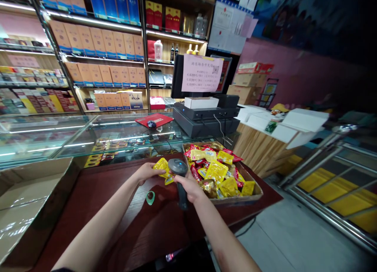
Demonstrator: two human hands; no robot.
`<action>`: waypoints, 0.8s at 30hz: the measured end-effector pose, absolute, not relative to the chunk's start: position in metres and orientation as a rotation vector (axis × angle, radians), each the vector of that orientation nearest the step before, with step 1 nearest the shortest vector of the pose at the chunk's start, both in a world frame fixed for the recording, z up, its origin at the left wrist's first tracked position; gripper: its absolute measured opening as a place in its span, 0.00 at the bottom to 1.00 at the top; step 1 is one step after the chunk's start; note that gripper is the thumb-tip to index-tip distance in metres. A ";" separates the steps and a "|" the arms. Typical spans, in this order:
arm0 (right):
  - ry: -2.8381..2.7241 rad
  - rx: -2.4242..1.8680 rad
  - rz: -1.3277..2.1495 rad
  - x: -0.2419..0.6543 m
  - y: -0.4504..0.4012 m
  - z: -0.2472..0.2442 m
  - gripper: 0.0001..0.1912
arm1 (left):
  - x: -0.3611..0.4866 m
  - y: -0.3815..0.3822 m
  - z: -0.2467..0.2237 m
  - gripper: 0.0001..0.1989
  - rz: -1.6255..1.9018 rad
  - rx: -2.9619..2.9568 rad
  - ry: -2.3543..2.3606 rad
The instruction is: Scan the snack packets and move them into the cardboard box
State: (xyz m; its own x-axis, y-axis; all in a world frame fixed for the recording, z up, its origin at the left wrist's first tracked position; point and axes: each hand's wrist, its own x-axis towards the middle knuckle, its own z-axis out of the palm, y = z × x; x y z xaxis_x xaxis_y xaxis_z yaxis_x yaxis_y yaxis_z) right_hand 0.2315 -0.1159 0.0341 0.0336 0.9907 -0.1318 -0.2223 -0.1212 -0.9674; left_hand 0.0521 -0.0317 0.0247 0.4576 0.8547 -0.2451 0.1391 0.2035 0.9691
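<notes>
As the dark-red worktop [141, 228] carries the lot, take the pkt box [250, 197] at its R end as ref. An open carton [57, 203], larger, sits well L of the pkt box. The pkt box itself is heaped w/ red, yellow + gold pkts [216, 171].

Step in hand, prob.: presenting a yellow pkt to the scanner, just L of the pkt box. Next move calls for, I'd judge, getting the pkt's code square to the scanner head + holding both steady; no code legible from here, and the glossy, creased wrapper could spoil a read.

R hand [190, 186]: just L of the pkt box, fingers closed round the handle of the scanner [178, 168], head up, handle down.

L hand [146, 172]: farther L of the pkt box, narrow, thumb + fingers pinching the yellow pkt [161, 166]. Pkt sits btwn L hand and scanner, partly behind the scanner head; can't tell if they touch, or if it's 1 pkt or 2.

Smallest: a green piece [150, 198] w/ dark centre, L of the pkt box, on the worktop, touched by neither hand.
</notes>
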 end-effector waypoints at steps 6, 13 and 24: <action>-1.011 -1.236 1.278 0.225 -0.115 0.036 0.07 | 0.061 -0.015 0.021 0.24 0.679 0.946 0.971; -1.129 -1.252 1.178 0.211 -0.121 0.041 0.08 | 0.059 0.022 0.048 0.24 0.710 1.072 1.171; -1.057 -1.272 1.422 0.171 -0.142 0.044 0.08 | 0.052 0.042 0.067 0.26 0.747 1.080 1.161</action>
State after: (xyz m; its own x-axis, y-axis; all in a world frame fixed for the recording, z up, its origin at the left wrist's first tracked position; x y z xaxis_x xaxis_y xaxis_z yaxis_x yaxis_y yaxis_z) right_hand 0.1712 -0.1422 0.0442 -0.0385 0.9788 -0.2010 -0.0899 -0.2037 -0.9749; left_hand 0.0517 0.0424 0.0666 0.2673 0.9011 -0.3413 0.0624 0.3373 0.9393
